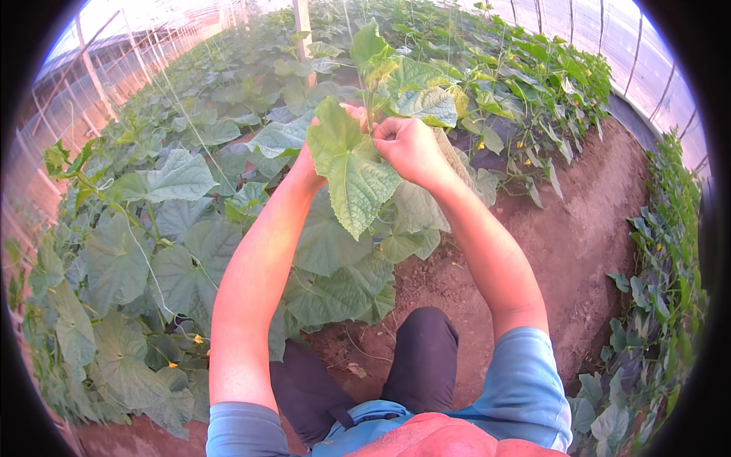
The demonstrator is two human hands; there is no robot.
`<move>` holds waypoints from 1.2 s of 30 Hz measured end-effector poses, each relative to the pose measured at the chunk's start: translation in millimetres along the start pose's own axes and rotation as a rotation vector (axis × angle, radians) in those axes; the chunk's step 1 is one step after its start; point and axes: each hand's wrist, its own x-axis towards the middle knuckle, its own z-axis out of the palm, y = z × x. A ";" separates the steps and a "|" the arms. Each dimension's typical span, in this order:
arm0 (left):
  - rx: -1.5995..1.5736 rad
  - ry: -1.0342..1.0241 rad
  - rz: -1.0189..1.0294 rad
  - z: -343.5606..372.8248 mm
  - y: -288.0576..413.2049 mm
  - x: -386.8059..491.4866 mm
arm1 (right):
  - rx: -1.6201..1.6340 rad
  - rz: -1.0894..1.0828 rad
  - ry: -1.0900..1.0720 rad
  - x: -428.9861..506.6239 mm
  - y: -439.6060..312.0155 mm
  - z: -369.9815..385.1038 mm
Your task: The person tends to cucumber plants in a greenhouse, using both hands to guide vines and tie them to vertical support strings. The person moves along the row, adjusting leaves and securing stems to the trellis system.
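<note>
Both hands are raised together at the upper stem (pixel 370 105) of a cucumber vine. My right hand (pixel 408 145) has its thumb and fingers pinched at the stem, just right of it. On the stem's other side is my left hand (pixel 355 117), its fingers partly hidden behind a large cucumber leaf (pixel 354 165) that hangs below. What either set of fingertips grips is too small to tell. Yellowish young leaves (pixel 380 65) stand above the hands, and a thin string (pixel 347 25) runs upward near them.
Dense cucumber vines (pixel 188 251) with yellow flowers and strings fill the left. A wooden post (pixel 302 34) stands beyond the hands. A bare soil path (pixel 548 245) curves along the right, with another vine row (pixel 668 274) beside it and greenhouse film (pixel 662 51) behind.
</note>
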 end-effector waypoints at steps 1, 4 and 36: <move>-0.068 0.016 -0.070 -2.3 -1.4 0.5 | -0.030 -0.010 -0.005 -1.8 -5.1 -0.7; -0.132 0.045 -0.204 -0.9 5.4 1.8 | -0.115 -0.024 -0.014 -3.0 -13.1 -3.7; -0.150 -0.108 -0.336 -24.6 19.0 -5.0 | 0.378 0.123 -0.118 27.9 -34.7 -13.9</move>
